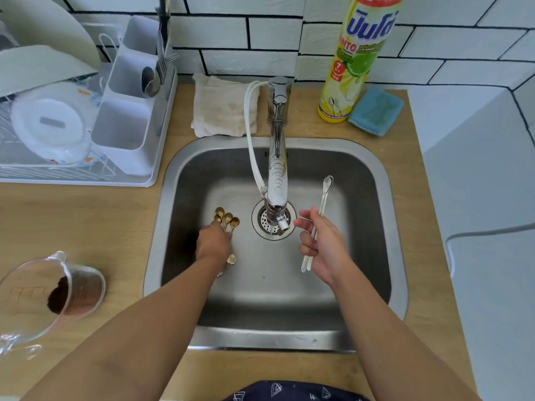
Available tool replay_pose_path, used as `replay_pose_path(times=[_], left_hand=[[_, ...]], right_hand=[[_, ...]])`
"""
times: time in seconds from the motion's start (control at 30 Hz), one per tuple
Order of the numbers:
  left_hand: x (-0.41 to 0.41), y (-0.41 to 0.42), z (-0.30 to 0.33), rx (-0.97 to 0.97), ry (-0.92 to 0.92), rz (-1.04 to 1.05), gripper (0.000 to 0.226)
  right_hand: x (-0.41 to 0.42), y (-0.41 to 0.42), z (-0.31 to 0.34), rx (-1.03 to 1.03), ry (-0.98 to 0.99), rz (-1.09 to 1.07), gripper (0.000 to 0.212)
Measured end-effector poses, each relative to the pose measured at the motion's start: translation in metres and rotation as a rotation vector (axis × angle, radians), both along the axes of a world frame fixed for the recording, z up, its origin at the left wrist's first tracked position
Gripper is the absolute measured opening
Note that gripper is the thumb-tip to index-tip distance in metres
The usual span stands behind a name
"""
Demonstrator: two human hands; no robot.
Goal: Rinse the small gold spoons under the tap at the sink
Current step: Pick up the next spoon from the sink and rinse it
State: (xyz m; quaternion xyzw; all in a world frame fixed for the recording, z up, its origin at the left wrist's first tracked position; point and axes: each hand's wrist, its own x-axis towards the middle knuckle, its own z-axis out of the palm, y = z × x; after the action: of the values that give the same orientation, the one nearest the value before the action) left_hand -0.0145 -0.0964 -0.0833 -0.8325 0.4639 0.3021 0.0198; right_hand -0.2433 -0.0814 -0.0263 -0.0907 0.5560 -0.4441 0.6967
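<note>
Gold spoons [225, 219], four bowls visible, fanned together low in the sink [373, 175], left of the drain [265, 224], near the basin's left wall. Left hand [213, 244] reaches down over their handles, fingers curled onto them; flower-shaped handle ends show below the hand. Exact grip is hidden by the back of the hand. Right hand [321, 244] is held above the basin right of the drain, fingers curled round two slim white spoons [317, 224], bowls pointing to the sink's back edge. Tap [277, 157] spout hangs over the drain; no water stream can be made out. On the counter's back edge: folded cloth [224, 107], detergent bottle [351, 65], blue sponge [375, 110]. Left edge: dish rack [127, 111], glass measuring jug [58, 287].
</note>
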Motion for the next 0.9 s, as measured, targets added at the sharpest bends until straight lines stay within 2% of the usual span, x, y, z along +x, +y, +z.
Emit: replay_pose_path(times=[0.17, 0.3, 0.37, 0.47, 0.57, 0.73, 0.8, 0.9], left_hand=[[0.008, 0.002, 0.006, 0.009, -0.021, -0.025, 0.029], [-0.005, 0.015, 0.026, -0.185, 0.041, -0.093, 0.03], [-0.022, 0.022, 0.038, -0.218, 0.208, -0.157, 0.026], [-0.052, 0.03, 0.052, -0.132, 0.555, -0.152, 0.021], [-0.07, 0.031, 0.062, -0.109, 0.707, -0.099, 0.018], [-0.071, 0.035, 0.069, -0.103, 0.787, 0.049, 0.018], [-0.066, 0.04, 0.072, -0.087, 0.778, 0.115, 0.017], [-0.059, 0.052, 0.075, -0.046, 0.725, 0.104, 0.016]], right_hand=[[-0.005, 0.0, -0.005, 0.001, -0.01, -0.016, 0.028], [-0.009, 0.003, -0.007, -0.003, -0.013, -0.022, 0.028], [-0.009, 0.005, -0.007, 0.005, -0.011, -0.033, 0.026], [-0.006, 0.008, -0.005, 0.031, 0.02, -0.044, 0.021], [-0.005, 0.012, -0.004, 0.035, 0.058, -0.033, 0.017], [-0.003, 0.015, 0.003, 0.036, 0.128, 0.015, 0.012], [0.0, 0.016, 0.006, 0.033, 0.148, 0.048, 0.012], [0.007, 0.014, 0.009, 0.038, 0.173, 0.101, 0.012]])
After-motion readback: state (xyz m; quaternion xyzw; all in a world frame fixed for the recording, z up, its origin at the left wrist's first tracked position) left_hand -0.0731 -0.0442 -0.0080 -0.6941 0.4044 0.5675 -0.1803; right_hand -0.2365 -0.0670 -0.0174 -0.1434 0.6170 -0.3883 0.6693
